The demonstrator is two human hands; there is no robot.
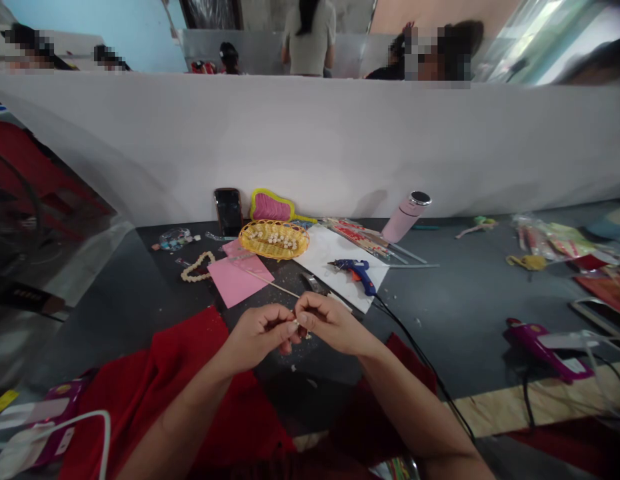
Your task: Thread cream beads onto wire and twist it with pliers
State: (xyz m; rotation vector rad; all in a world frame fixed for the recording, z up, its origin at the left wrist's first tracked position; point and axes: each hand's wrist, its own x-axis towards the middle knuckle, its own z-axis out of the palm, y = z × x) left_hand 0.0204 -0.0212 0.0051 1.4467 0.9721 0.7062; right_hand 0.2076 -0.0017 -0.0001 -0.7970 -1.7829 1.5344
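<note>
Pinching a small pale piece (pixel 297 324) with both hands, nearer the person than the yellow basket (pixel 273 255) and slightly right of it. Left hand (pixel 270 333) is pressing thumb against fingers on the piece; right hand (pixel 333 320) is pinching it from the other side, fingertips meeting the left's. Fingers are hiding most of it, so can't tell its exact shape. Basket is holding small white bits (pixel 277 240). Pink paper (pixel 237 280) is lying on the near-left side of the basket, a bead loop (pixel 197 267) sitting farther left. Blue glue gun (pixel 359 270) is resting on white paper (pixel 315 250) right of the basket. Pink flask (pixel 406 217) is standing well right of the basket; phone (pixel 229 212) is leaning behind-left of it.
</note>
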